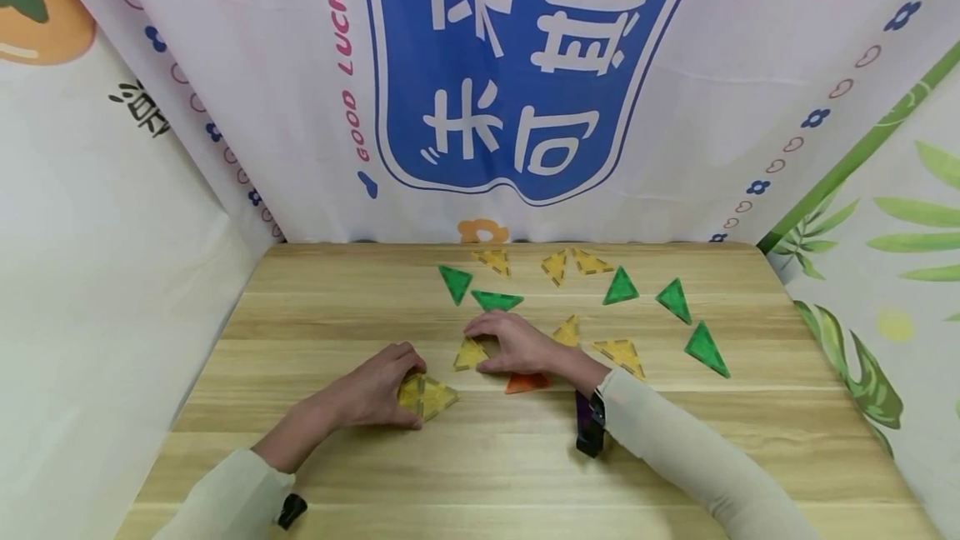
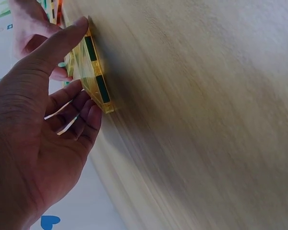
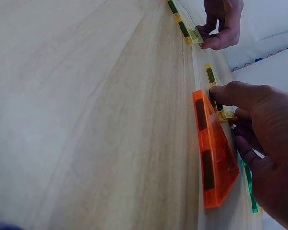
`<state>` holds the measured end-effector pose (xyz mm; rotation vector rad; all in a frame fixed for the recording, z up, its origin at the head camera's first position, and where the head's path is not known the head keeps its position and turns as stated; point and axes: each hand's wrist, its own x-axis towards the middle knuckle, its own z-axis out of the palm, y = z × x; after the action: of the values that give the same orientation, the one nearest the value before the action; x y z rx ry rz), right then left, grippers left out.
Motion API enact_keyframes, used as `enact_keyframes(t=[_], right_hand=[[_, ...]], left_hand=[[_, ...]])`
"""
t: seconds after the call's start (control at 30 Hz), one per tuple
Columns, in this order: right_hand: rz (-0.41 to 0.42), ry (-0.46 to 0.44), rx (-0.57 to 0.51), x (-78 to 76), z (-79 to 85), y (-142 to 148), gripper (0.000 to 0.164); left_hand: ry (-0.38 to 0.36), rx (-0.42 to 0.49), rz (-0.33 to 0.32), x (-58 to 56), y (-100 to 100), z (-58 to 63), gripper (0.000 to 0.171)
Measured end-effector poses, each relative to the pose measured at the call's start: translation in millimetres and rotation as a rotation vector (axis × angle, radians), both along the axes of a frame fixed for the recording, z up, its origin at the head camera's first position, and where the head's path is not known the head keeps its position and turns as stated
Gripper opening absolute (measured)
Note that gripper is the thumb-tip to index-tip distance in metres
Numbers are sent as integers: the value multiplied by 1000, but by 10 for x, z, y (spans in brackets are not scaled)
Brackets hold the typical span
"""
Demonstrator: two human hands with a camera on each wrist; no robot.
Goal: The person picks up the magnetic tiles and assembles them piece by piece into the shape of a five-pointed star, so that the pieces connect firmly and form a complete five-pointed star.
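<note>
My left hand [image 1: 375,390] grips yellow triangular magnetic tiles [image 1: 438,397] that lie edge to edge on the table. In the left wrist view the thumb is on one side of a yellow tile [image 2: 97,72] and the curled fingers are on the other. Further right, my right hand [image 1: 517,344] holds a smaller yellow triangular tile [image 1: 468,355] between thumb and fingers, close to the tabletop. An orange triangular tile [image 1: 527,383] lies just below that hand and stands out large in the right wrist view [image 3: 216,158].
Green triangular tiles [image 1: 705,349] and more yellow ones [image 1: 621,355] are spread over the back and right of the wooden table [image 1: 480,473]. A purple piece [image 1: 584,408] lies partly beneath the right wrist. A printed curtain [image 1: 300,107] hangs behind the table's far edge.
</note>
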<state>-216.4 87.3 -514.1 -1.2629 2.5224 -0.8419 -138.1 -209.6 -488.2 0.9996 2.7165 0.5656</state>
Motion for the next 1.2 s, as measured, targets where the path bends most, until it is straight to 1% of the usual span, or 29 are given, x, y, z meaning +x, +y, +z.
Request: enact_keyframes(t=[0.17, 0.33, 0.5, 0.57, 0.67, 0.9, 1.0, 1.2], right_hand=[[-2, -2, -4, -6, -5, 28, 55], [-9, -11, -27, -11, 6, 69, 55], [-3, -21, -38, -18, 17, 126, 56], [9, -18, -36, -16, 26, 147, 55], [33, -7, -31, -7, 49, 169, 55], [99, -11, -9, 14, 108, 168, 55], [127, -17, -7, 21, 104, 162, 55], [172, -24, -10, 26, 82, 122, 55]], left_hand=[[14, -1, -9, -15, 23, -21, 73], [4, 16, -12, -39, 17, -8, 69], [-1, 39, -32, -72, 11, -8, 67], [-8, 43, -35, -89, 8, -12, 66], [-36, 40, -35, -124, 1, -12, 65], [-109, 38, -87, -240, -35, 4, 66], [-133, 47, -92, -273, -46, 2, 66], [-129, 64, -113, -325, -77, 16, 63]])
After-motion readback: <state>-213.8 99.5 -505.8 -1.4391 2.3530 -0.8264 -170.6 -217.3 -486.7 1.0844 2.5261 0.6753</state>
